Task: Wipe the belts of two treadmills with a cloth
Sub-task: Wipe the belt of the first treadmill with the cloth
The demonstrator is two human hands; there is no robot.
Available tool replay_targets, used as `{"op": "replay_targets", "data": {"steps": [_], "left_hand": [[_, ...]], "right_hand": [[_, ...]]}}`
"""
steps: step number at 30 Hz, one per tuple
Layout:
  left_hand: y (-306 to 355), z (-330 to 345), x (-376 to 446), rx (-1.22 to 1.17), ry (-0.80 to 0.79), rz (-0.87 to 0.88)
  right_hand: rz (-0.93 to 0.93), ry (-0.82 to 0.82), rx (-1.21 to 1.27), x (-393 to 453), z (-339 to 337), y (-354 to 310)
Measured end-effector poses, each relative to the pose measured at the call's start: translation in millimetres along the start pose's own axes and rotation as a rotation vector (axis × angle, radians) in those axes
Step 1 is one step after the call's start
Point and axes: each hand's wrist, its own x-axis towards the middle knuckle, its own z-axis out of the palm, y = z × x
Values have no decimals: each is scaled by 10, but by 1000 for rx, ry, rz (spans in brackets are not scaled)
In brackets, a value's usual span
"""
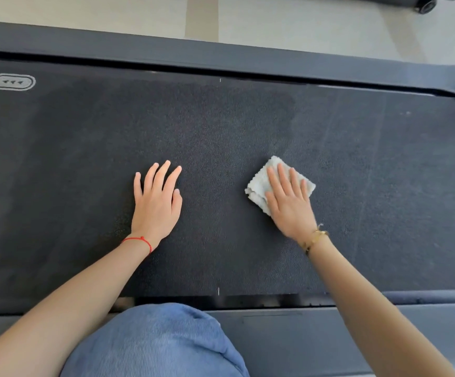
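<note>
- Pressing a folded pale cloth (259, 186) flat against the treadmill belt (220, 126), the right hand (288, 197) is lying with its fingers straight and spread over the fabric; nothing is pinched or curled, so the palm appears to be supplying the downward force needed for wiping.
- Resting directly on the bare belt, well apart from the cloth, the left hand (157, 202) is lying with fingers extended and lightly fanned, holding nothing; it is probably serving as a brace that is carrying part of the person's weight while they are leaning over the deck.
- Sitting near the middle of the belt's width, slightly to the person's right, the cloth is showing its far corner and left edge beyond the fingers, the remainder being covered by the hand.
- Showing a darker central band and a greyer, streaked zone to the right, the belt is suggesting that the cloth is working at the boundary between wiped and unwiped surface; this is a judgement.
- Bordering the belt on its far side, the side rail (166, 54) is running across the view, with pale floor (302, 25) beyond it.
- Appearing at the lower edge, a knee in blue fabric (153, 344) is indicating a kneeling or crouching posture beside the near rail.
- Lying at the top right corner, a dark wheeled object (427, 5) is only partly visible; whether it is the second treadmill cannot be told.
</note>
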Motion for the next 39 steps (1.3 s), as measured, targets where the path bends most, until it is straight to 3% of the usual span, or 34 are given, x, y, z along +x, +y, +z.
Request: {"op": "replay_targets", "data": {"steps": [2, 6, 10, 12, 16, 19, 21, 25, 30, 35, 39], "left_hand": [[-17, 17, 8, 1, 8, -3], [-57, 20, 8, 4, -4, 15], [-64, 8, 7, -2, -6, 8], [-63, 8, 8, -7, -4, 8], [-86, 41, 8, 2, 18, 16], [-95, 59, 16, -5, 26, 21], [-100, 66, 16, -23, 33, 22], [-127, 90, 12, -61, 62, 34], [-143, 108, 13, -77, 78, 35], [-87, 86, 2, -38, 71, 25], [173, 112, 56, -45, 55, -108]], "right_hand": [[-25, 32, -9, -50, 83, -161], [-301, -10, -91, -658, 326, -482], [-449, -70, -81, -980, 321, -423], [-409, -79, -83, -897, 224, -252], [-60, -27, 12, -404, 71, 45], [90, 2, 58, -124, 49, -41], [80, -11, 72, -211, 97, -213], [-161, -34, -49, -849, 297, -507], [-283, -55, -109, -1352, 382, -435], [-218, -55, -100, -1202, 262, -113], [-52, -16, -69, -637, 69, 321]]}}
